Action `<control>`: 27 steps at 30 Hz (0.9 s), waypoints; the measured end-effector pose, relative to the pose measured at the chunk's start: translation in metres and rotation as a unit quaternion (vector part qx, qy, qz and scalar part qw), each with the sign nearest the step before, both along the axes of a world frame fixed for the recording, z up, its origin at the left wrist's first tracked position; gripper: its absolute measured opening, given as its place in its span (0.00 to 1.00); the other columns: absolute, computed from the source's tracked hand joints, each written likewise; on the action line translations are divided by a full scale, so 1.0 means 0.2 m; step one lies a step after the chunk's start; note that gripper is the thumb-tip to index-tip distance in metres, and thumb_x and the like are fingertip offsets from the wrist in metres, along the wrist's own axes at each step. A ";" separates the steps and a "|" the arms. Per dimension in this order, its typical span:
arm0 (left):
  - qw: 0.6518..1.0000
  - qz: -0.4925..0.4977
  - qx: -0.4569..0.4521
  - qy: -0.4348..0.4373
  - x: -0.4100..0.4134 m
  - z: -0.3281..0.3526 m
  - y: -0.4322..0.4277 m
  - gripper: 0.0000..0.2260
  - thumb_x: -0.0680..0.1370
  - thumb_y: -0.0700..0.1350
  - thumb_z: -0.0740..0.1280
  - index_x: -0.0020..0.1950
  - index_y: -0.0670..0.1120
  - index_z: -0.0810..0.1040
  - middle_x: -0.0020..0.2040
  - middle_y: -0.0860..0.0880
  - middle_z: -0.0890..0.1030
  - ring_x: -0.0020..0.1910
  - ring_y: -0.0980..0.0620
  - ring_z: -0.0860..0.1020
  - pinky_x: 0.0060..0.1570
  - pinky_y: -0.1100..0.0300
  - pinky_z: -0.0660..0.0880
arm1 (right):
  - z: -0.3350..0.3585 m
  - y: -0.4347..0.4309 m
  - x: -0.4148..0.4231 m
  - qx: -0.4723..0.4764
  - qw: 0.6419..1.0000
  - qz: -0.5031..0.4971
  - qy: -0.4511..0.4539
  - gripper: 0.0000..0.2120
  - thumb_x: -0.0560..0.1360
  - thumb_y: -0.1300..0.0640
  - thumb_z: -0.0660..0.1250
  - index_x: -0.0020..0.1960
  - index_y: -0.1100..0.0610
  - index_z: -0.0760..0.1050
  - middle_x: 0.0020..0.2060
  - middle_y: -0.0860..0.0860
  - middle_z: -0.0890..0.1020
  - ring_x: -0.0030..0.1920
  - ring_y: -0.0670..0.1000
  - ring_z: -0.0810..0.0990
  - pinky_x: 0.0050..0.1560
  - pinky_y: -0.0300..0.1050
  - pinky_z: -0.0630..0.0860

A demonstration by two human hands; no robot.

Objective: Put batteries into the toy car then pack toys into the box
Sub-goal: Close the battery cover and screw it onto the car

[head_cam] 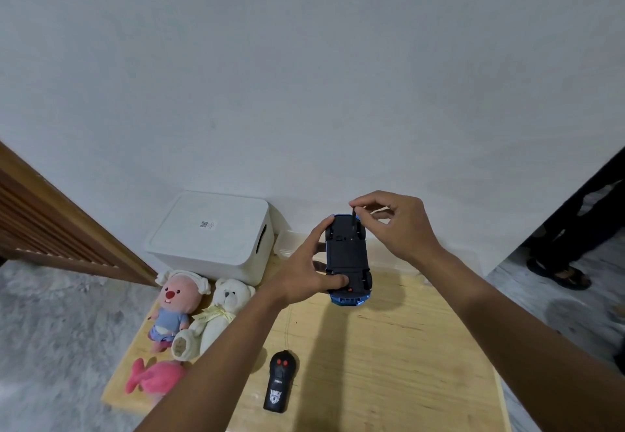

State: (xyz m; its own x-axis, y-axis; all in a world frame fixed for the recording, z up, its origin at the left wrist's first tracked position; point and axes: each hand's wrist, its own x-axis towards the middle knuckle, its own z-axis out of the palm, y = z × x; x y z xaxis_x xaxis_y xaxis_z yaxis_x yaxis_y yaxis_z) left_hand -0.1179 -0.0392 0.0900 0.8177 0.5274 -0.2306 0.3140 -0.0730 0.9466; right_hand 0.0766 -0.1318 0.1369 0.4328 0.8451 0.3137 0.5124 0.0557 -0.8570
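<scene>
Holding the toy car [346,255] belly-up above the table [389,347]: left hand [304,272] grips it from the left side, thumb pressed on the black underside near the close end, blue body facing down. Right hand [402,225] pinches a thin dark rod [353,216] between thumb and forefinger; the rod's lower end meets the chassis at the far end, beside a wheel. Cannot tell whether it is a tool or part of the car.

White box [209,232] stands at the table's far left, lid on. In front of it lie a pink-faced plush [176,299], a white teddy bear [220,313] and a pink plush [152,377]. Black remote [280,381] lies near the table's close edge, between the forearms.
</scene>
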 end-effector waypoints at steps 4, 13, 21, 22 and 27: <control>1.000 -0.002 -0.001 0.000 0.00 0.00 0.00 0.45 0.73 0.41 0.79 0.76 0.72 0.58 0.65 0.52 0.76 0.54 0.49 0.84 0.52 0.48 0.84 | 0.01 0.00 0.01 -0.010 1.000 -0.012 0.023 0.01 0.75 0.60 0.74 0.46 0.55 0.84 0.43 0.45 0.86 0.46 0.46 0.85 0.47 0.46 0.83; 1.000 -0.003 -0.009 -0.011 -0.03 0.01 0.01 0.45 0.73 0.40 0.78 0.77 0.71 0.58 0.65 0.52 0.76 0.52 0.54 0.84 0.47 0.55 0.83 | 0.01 0.02 -0.03 0.002 1.000 0.001 -0.003 0.06 0.76 0.60 0.73 0.50 0.52 0.86 0.45 0.42 0.87 0.47 0.46 0.85 0.49 0.40 0.82; 1.000 -0.013 -0.009 -0.004 -0.05 0.03 0.04 0.45 0.73 0.40 0.78 0.77 0.70 0.58 0.65 0.51 0.76 0.53 0.50 0.84 0.49 0.52 0.84 | 0.05 0.04 -0.06 -0.020 1.000 -0.001 0.004 0.02 0.73 0.59 0.76 0.45 0.55 0.84 0.40 0.45 0.86 0.43 0.46 0.85 0.47 0.43 0.82; 1.000 -0.014 -0.010 -0.004 -0.06 0.03 0.04 0.45 0.73 0.40 0.78 0.77 0.70 0.58 0.65 0.51 0.76 0.53 0.50 0.84 0.49 0.51 0.84 | 0.06 0.05 -0.07 -0.019 1.000 -0.005 0.007 0.03 0.73 0.59 0.77 0.44 0.55 0.83 0.39 0.46 0.86 0.42 0.46 0.85 0.46 0.42 0.82; 0.999 -0.030 -0.012 -0.007 -0.09 0.04 0.06 0.45 0.73 0.40 0.79 0.77 0.71 0.58 0.65 0.51 0.76 0.53 0.49 0.84 0.50 0.50 0.84 | 0.06 0.04 -0.11 -0.010 1.000 -0.015 -0.011 0.03 0.74 0.58 0.76 0.47 0.52 0.85 0.41 0.45 0.86 0.44 0.47 0.84 0.48 0.41 0.81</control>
State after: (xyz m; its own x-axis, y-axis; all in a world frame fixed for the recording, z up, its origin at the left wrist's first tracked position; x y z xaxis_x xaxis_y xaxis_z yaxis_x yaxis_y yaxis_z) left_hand -0.1367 -0.0275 0.0978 0.8508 0.4724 -0.2302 0.2960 -0.0687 0.9527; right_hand 0.0550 -0.1240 0.1495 0.4509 0.8386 0.3057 0.5315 0.0229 -0.8467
